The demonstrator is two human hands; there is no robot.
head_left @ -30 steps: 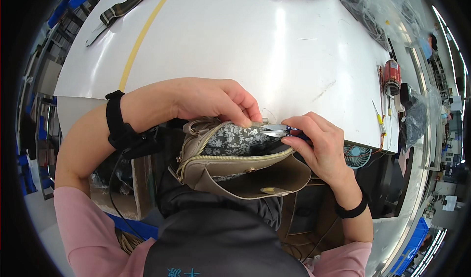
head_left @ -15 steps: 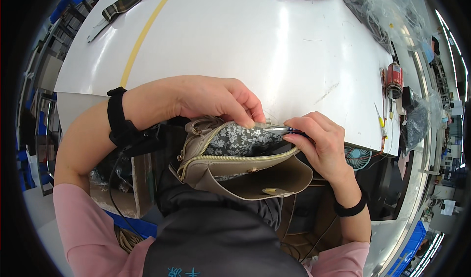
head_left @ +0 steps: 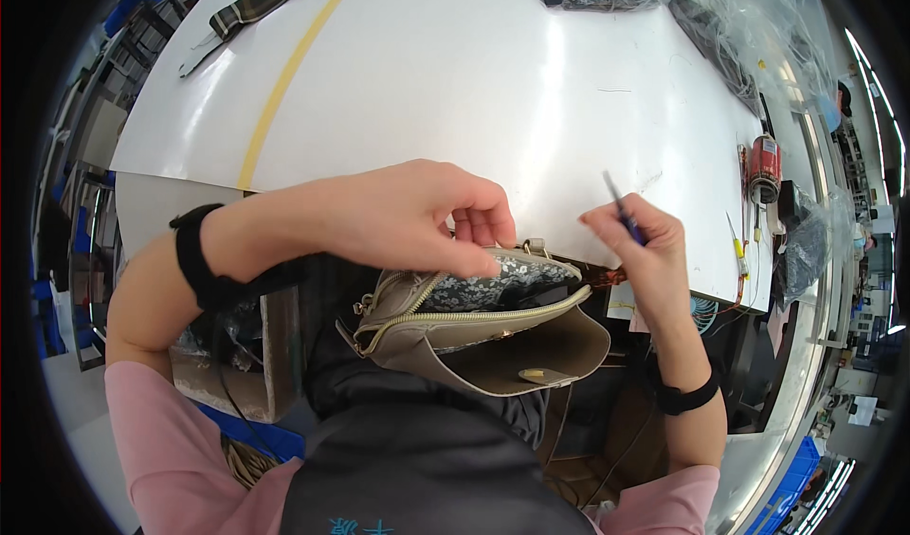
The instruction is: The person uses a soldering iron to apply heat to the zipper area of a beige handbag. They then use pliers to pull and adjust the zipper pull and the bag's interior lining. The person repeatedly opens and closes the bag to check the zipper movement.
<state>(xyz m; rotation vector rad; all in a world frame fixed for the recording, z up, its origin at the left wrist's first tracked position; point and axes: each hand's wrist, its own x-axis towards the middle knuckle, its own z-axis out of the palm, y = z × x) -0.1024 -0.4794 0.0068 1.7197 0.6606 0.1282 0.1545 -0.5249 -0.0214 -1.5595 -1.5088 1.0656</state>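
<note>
Tan, leather-look bag [head_left: 464,331], mouth unzipped and facing upward, lies between the apron [head_left: 417,459] and the near edge of the white table [head_left: 455,90]. Presumably it is kept close to the body so the wearer can look straight down into it. The brass-coloured zip [head_left: 455,317] curves along the near side of the opening, and the front pocket gapes below.

Left hand [head_left: 427,217]: thumb over the floral lining [head_left: 531,272], fingers curled beyond the rear rim, a gap showing between them. Likely steadies that edge; whether fabric is pinched, cannot tell.

Right hand [head_left: 649,251]: thumb and fingers closed around a slim blue-handled tool [head_left: 624,211] (blurred; blade detail not readable). Its tip points up and away over the table, perhaps to spare the lining.

Position relative to grips: bag mostly below and nearer the body than the left hand; its right end lies left of the right hand, apart from the tool.
</note>
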